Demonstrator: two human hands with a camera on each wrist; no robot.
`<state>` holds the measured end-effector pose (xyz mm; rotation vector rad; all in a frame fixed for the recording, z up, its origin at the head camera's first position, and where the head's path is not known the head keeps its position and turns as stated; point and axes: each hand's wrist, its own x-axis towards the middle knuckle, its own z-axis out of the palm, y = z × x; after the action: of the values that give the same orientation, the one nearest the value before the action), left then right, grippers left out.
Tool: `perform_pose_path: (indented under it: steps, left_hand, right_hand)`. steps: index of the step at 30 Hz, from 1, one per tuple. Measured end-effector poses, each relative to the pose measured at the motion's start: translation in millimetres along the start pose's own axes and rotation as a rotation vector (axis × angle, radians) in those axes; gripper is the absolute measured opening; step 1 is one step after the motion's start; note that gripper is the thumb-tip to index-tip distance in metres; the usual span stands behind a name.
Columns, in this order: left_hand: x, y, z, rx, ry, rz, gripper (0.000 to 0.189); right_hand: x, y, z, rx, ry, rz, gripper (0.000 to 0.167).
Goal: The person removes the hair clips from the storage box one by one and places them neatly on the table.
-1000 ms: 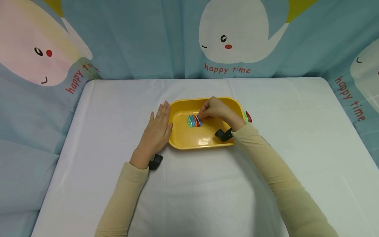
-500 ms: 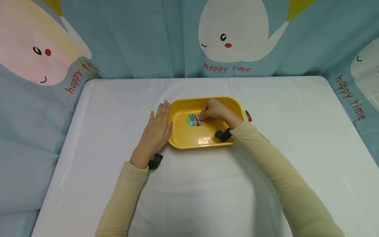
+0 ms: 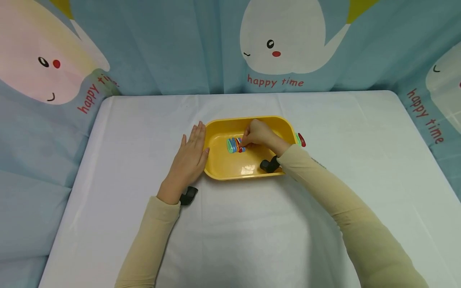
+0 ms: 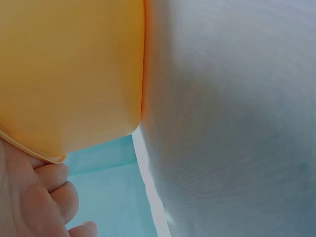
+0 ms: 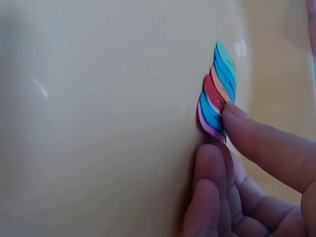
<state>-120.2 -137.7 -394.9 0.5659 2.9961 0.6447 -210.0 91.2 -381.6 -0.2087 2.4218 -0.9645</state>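
Observation:
A row of several colourful hair clips (image 3: 232,145), which look like snap clips, lies overlapping in the yellow tray (image 3: 227,173). My right hand (image 3: 260,133) reaches over the tray's right side, its fingers at the row's right end. In the right wrist view, the thumb (image 5: 239,113) lies on the red, white and blue clips, with curled fingers by the pink end clip (image 5: 210,127); this looks like a pinch. My left hand (image 3: 189,156) rests along the tray's left side, fingers mostly straight. In the left wrist view, its fingertips meet the tray's rim (image 4: 37,153).
More clips, one red (image 3: 301,140) and some green, show just beyond the tray's right edge, partly hidden by it. A white cloth (image 3: 230,236) covers the table. Behind it hangs a blue printed curtain (image 3: 173,48). A black wrist camera (image 3: 269,165) hangs over the tray.
My right fingers have shifted slightly left along the row and cover more of its right end. My left hand and the tray stay in place.

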Motion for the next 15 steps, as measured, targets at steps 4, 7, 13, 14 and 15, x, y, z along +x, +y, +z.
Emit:
perform_pose_path:
  steps: [4,7,13,14,15]
  left_hand:
    - [0.5,-0.2,0.5,0.002,0.002,-0.004,0.061]
    - [0.4,-0.3,0.6,0.004,0.005,-0.001,0.061]
    - [-0.4,-0.4,0.2,0.001,0.005,0.005,0.061]
    - [-0.5,-0.7,0.2,0.001,0.003,0.005,0.06]
    - [-0.6,-1.0,0.5,0.001,0.002,0.006,0.06]
  right_hand:
    - [-1.4,0.5,-0.1,0.045,0.002,0.017,0.016]
    - [-1.6,1.4,-0.5,0.086,-0.008,0.026,0.014]
    - [-2.6,2.3,-0.9,0.162,-0.026,0.057,0.013]
    - [-2.5,2.4,-1.0,0.169,-0.03,0.064,0.013]
    - [-2.5,2.4,-1.0,0.172,-0.034,0.074,0.013]
